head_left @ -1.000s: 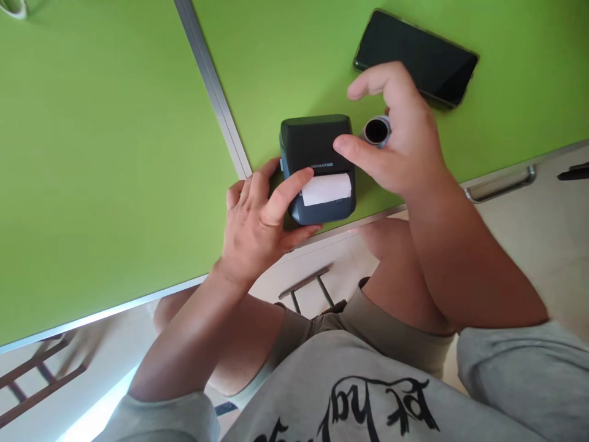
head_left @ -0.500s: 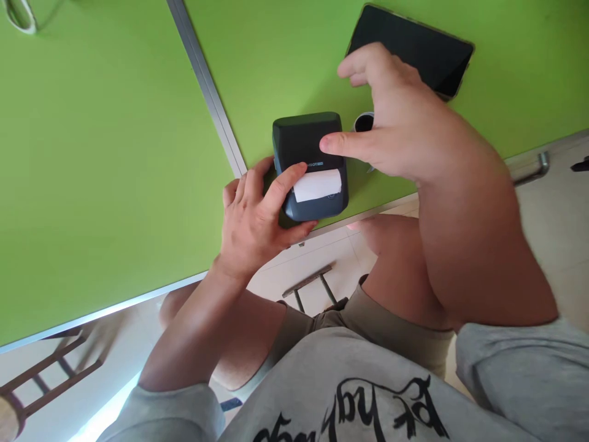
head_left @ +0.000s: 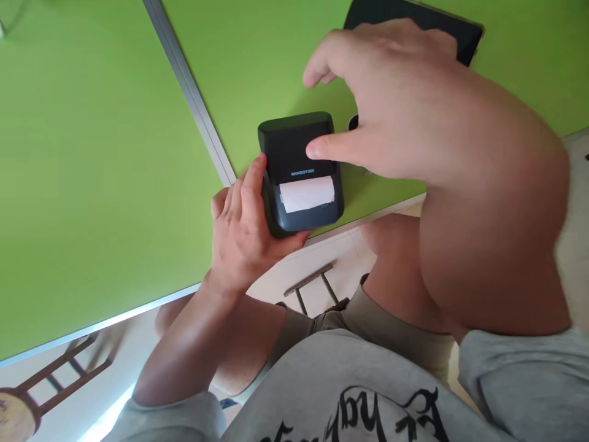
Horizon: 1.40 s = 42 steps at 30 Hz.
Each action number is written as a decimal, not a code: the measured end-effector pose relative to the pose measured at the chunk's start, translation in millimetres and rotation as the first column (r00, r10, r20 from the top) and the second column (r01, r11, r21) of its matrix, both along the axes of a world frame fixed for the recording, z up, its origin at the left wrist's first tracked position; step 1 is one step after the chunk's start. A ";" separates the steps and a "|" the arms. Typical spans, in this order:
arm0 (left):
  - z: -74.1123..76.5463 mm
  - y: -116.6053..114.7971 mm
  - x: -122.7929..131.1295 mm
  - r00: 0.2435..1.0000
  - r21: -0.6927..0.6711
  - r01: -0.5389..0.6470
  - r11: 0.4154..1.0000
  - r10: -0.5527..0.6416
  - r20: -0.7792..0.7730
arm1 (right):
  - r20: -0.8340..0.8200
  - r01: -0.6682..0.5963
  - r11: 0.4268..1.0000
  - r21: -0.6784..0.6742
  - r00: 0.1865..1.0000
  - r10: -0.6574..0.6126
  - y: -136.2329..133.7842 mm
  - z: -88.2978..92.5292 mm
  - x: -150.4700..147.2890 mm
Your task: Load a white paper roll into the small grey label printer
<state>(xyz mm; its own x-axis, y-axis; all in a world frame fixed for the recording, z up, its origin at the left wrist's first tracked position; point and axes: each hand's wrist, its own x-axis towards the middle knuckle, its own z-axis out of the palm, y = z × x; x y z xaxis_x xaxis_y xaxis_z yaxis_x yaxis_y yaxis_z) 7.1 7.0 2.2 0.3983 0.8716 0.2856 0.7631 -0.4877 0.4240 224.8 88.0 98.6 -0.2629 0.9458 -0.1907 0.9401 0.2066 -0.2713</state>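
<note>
A small dark label printer point(head_left: 294, 153) lies on the green table point(head_left: 110, 153) near its front edge, with a white strip of label paper point(head_left: 307, 194) showing at its slot. My left hand point(head_left: 242, 230) grips the printer's left and near sides. My right hand point(head_left: 391, 104) hovers above the printer's right side, fingers spread, thumb tip over the lid. A small roll core behind it is almost fully hidden by that hand.
A black phone point(head_left: 409, 15) lies face up at the table's far right, partly covered by my right hand. A metal seam point(head_left: 184, 92) runs across the tabletop. Wooden stools point(head_left: 59, 374) stand on the floor below.
My right hand has come up and leftwards over the printer, hiding the roll core. My left forefinger has left the label strip and now lies along the printer's side.
</note>
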 end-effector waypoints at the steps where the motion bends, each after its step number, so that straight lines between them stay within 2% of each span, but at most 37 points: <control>1: -0.2 -0.4 -1.5 1.000 -0.012 0.000 1.000 0.000 -0.002 | 0.011 -0.010 1.000 -0.013 1.000 0.010 2.5 0.4 0.6; 5: 3.7 -2.7 -5.9 0.999 -0.100 -0.020 0.995 0.017 -0.031 | 0.094 -0.022 0.997 -0.067 0.995 0.028 14.1 2.7 2.6; 11: 12.9 -3.3 -7.9 1.000 -0.117 -0.004 0.993 0.001 -0.025 | 0.192 -0.025 0.993 -0.116 0.980 0.047 22.0 0.2 1.5; 14: 13.7 -2.3 -9.4 1.000 -0.148 -0.016 0.989 0.016 -0.001 | 0.155 -0.151 0.984 -0.096 0.974 0.164 19.0 -3.7 -0.5; 17: 12.7 0.0 -10.5 0.999 -0.170 -0.018 0.985 0.024 0.030 | 0.138 -0.271 0.963 -0.003 0.953 0.269 14.2 -4.1 -2.9; 22: 11.8 5.2 -8.2 0.996 -0.209 -0.044 0.977 0.061 0.072 | 0.081 -0.194 0.981 -0.019 0.978 0.195 6.0 -0.6 -5.4; 28: 11.2 8.4 -6.0 0.988 -0.217 -0.052 0.975 0.082 0.128 | 0.029 -0.215 0.975 0.051 0.976 0.214 0.4 -7.9 -7.0; 31: 9.9 7.4 -7.4 0.992 -0.199 -0.048 0.979 0.070 0.108 | 0.069 -0.206 0.978 -0.012 0.976 0.207 0.8 -7.3 -6.7; 34: 9.2 5.8 -8.7 0.997 -0.172 -0.031 0.985 0.042 0.060 | 0.045 -0.271 0.961 -0.051 0.961 0.273 3.2 -6.3 -2.5; 37: 9.2 5.5 -8.0 0.999 -0.189 -0.049 0.981 0.051 0.005 | -0.027 -0.288 0.957 -0.021 0.957 0.288 5.9 -6.7 5.4; 41: 6.3 6.0 -5.2 0.998 -0.199 -0.067 0.978 0.063 -0.024 | -0.018 -0.258 0.965 0.040 0.966 0.259 5.8 -5.1 15.4; 42: 5.0 5.7 -4.8 0.997 -0.184 -0.070 0.980 0.067 -0.024 | -0.129 -0.209 0.977 0.038 0.969 0.212 5.1 -4.6 16.8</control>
